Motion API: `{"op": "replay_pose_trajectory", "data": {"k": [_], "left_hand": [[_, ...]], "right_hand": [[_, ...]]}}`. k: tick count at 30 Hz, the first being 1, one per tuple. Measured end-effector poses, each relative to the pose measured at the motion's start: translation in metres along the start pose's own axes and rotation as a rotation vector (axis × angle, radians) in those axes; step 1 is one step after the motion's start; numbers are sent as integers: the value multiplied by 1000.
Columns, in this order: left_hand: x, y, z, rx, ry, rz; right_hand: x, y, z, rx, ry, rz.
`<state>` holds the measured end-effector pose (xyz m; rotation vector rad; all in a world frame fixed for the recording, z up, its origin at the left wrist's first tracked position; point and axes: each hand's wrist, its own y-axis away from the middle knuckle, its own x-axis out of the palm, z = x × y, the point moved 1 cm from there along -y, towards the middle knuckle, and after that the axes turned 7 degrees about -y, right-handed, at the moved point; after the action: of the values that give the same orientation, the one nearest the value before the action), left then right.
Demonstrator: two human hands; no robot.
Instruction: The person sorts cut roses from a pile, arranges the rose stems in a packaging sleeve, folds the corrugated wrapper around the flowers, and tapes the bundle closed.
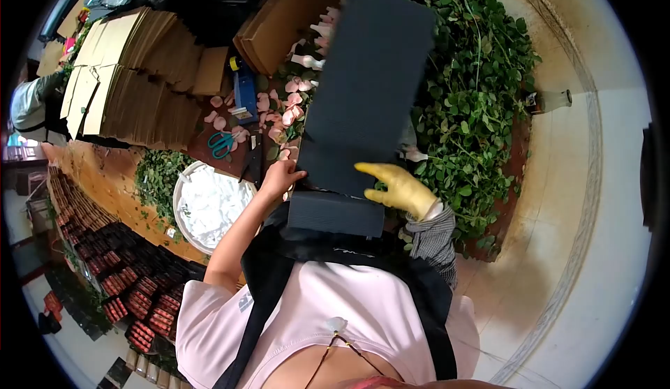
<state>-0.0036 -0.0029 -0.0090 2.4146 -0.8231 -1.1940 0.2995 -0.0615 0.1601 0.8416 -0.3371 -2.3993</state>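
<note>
Leafy green stems [474,120] crowd beside a long black rectangular panel [373,68]. Bare left hand [280,176] at its edge, grip unclear; yellow-gloved right hand [403,188], fingers spread!

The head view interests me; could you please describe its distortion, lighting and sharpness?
In the head view, strong wide-angle distortion, with blackened corners and the floor border bowed at right; in that view, white pieces look nearly washed out, and a soft shadow darkens the floor at lower right; same view, the black board shows little detail, its far edge perhaps slightly blurred.
</note>
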Motion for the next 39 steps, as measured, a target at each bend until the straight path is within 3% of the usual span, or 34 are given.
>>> {"op": "replay_pose_trajectory", "data": {"k": [1, 3, 5, 6, 7, 9, 11, 13, 15, 17, 18, 19, 21, 24, 27, 29, 32, 34, 35, 36, 37, 38, 39], "left_hand": [[5, 6, 1, 2, -5, 5], [19, 19, 9, 34, 233, -111], [23, 19, 14, 23, 215, -105], [21, 17, 9, 73, 142, -137], [18, 17, 5, 122, 69, -169], [5, 17, -3, 81, -66, -48], [-8, 17, 2, 163, -11, -37], [-51, 18, -3, 105, 48, -208], [-111, 13, 6, 158, -33, -581], [-174, 6, 0, -51, 158, -804], [-196, -15, 20, 75, -60, -1021], [-219, -25, 21, 26, -164, -1054], [-242, -70, 54, -61, -180, -983], [-251, -115, 53, -542, -492, -623], [-254, -124, 54, -554, -506, -596], [-255, -107, 43, -510, -353, -639], [-247, -63, 40, -134, -156, -991], [-238, -24, 40, 15, -35, -1058], [-227, -6, 45, 51, 191, -963], [-223, 36, 2, -49, 531, -658], [-209, 51, 2, 2, 587, -483], [-187, 53, 19, 190, 658, -309], [-171, 63, 13, 35, 643, -71]], "right_hand": [[-7, -9, 19, -110, -140, -32], [1, -40, 24, -310, -120, -133], [32, -75, -9, -270, 213, -115], [47, -88, -17, -34, 452, 36], [75, -95, -49, -147, 804, -64], [82, -99, -39, 128, 684, 135], [85, -102, -45, 154, 611, 197], [85, -99, -40, 83, 782, 92], [85, -101, -38, 99, 776, 113], [85, -99, -40, 72, 765, 73], [86, -98, -42, 65, 729, 51], [85, -98, -43, 58, 737, 49], [82, -96, -41, 18, 707, 23], [84, -96, -46, -20, 705, -12], [84, -95, -49, -22, 678, -37], [83, -94, -45, -8, 665, -10], [81, -94, -43, -13, 640, -25], [82, -94, -44, -46, 645, -51], [81, -94, -43, -47, 662, -54], [84, -93, -49, -68, 648, -76], [87, -94, -54, -90, 636, -99], [84, -94, -51, -69, 639, -63], [82, -94, -48, -50, 644, -25]]}}
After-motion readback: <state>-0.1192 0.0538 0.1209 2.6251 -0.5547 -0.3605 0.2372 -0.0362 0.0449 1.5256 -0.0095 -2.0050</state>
